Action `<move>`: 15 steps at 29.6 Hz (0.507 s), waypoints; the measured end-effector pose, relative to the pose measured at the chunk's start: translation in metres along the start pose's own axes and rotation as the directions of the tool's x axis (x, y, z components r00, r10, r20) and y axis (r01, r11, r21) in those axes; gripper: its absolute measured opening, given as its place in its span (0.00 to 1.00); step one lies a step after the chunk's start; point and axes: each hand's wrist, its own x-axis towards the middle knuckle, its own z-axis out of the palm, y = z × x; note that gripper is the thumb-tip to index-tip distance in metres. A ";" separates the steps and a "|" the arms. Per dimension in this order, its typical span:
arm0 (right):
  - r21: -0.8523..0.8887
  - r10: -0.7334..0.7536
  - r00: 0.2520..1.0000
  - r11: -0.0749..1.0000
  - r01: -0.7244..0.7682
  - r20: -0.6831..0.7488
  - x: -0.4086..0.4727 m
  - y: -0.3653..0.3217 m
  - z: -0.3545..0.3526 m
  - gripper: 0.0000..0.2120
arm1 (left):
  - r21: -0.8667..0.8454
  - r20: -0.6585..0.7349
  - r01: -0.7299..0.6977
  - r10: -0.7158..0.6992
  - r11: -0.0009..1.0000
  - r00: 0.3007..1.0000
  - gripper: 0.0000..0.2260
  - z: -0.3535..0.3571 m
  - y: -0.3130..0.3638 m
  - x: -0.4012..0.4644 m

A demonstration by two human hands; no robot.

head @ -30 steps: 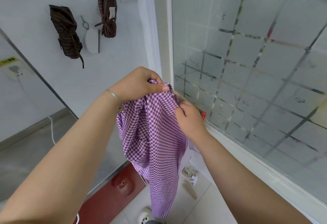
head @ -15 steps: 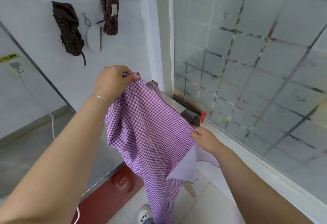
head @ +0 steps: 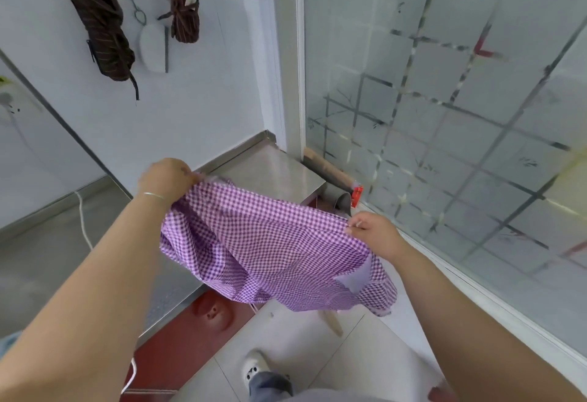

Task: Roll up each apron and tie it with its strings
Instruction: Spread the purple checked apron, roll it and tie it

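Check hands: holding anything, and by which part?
Both hold the purple checked apron by its top edge: left hand grips one end, right hand pinches the other.

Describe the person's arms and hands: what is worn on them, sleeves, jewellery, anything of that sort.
Both forearms are bare, with no sleeves in view and no gloves. The left hand has a thin silver-coloured bangle round its wrist. The right hand wears nothing at the wrist that shows. No rings or watch can be made out on either hand.
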 end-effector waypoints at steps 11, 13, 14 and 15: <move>-0.820 0.177 0.974 0.573 0.012 0.138 0.046 0.016 -0.038 0.07 | -0.621 0.491 0.248 0.123 0.743 0.862 0.12 0.030 -0.004 -0.037; -0.820 0.164 0.986 0.568 -0.067 0.032 0.058 0.002 -0.033 0.10 | -0.674 0.127 0.076 0.015 0.735 0.992 0.12 0.022 -0.004 -0.024; -0.798 0.167 0.986 0.592 -0.111 -0.012 0.070 -0.005 -0.028 0.12 | -0.630 -0.020 -0.008 -0.006 0.776 1.000 0.12 0.019 -0.009 -0.016; -0.757 0.189 0.980 0.631 -0.167 -0.058 0.077 -0.010 -0.025 0.15 | -0.575 -0.100 -0.054 -0.004 0.817 0.995 0.13 0.020 -0.011 -0.011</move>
